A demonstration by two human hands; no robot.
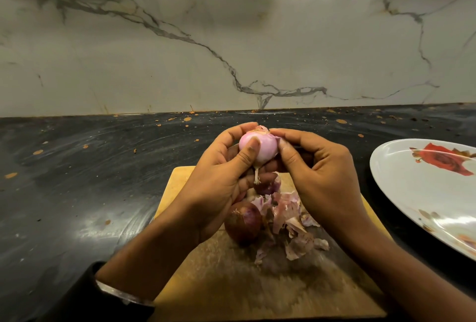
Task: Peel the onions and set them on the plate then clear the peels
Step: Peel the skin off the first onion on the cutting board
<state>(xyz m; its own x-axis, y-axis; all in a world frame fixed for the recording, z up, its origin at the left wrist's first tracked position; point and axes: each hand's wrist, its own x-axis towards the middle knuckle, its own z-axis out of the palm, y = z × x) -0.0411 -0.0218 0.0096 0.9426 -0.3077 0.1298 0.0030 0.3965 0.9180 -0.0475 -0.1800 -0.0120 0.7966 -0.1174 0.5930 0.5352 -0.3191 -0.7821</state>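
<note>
A pale pink, mostly peeled onion (262, 147) is held up above the wooden cutting board (219, 270). My left hand (219, 175) grips it from the left, thumb across its front. My right hand (314, 167) pinches skin at the onion's top right edge. An unpeeled dark red onion (243, 223) lies on the board below my hands. Another onion (266, 187) is partly hidden behind my fingers. A heap of pink peels (288, 221) lies on the board to the right of the unpeeled onion. The white plate (412, 193) with a red rose print stands at the right.
The board lies on a dark, speckled countertop (90, 180). A marble-patterned wall (231, 38) rises behind it. The plate runs off the right edge of the view. A dark sleeve (98, 296) covers my left forearm.
</note>
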